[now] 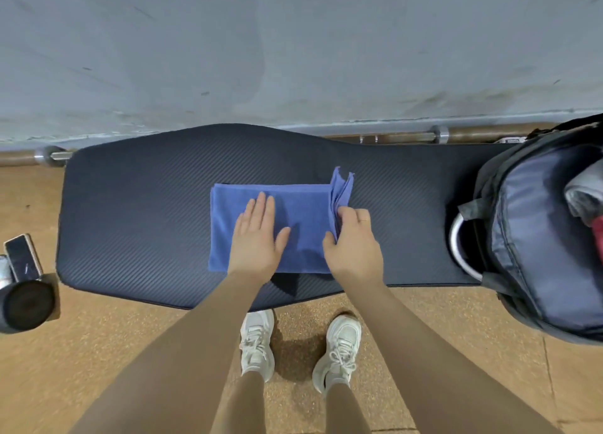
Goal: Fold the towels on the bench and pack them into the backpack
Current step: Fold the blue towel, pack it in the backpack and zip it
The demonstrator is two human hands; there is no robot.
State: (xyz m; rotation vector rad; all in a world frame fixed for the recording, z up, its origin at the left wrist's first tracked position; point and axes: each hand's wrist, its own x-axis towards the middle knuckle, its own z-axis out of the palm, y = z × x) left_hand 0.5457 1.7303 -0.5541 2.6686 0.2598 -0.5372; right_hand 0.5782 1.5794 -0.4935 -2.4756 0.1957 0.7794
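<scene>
A blue towel [303,218], folded into a rectangle, lies in the middle of the dark padded bench [146,205]. My left hand [257,237] rests flat on its centre with fingers spread. My right hand [354,241] pinches the towel's right edge, whose layers stand lifted off the bench. An open grey backpack [535,237] sits on the bench's right end; grey and red fabric shows inside it at the far right.
A barbell bar [437,134] lies on the floor behind the bench by the grey wall. At the left edge are a phone [23,257] and a black cylindrical object [27,304]. My white shoes stand on the brown floor below the bench.
</scene>
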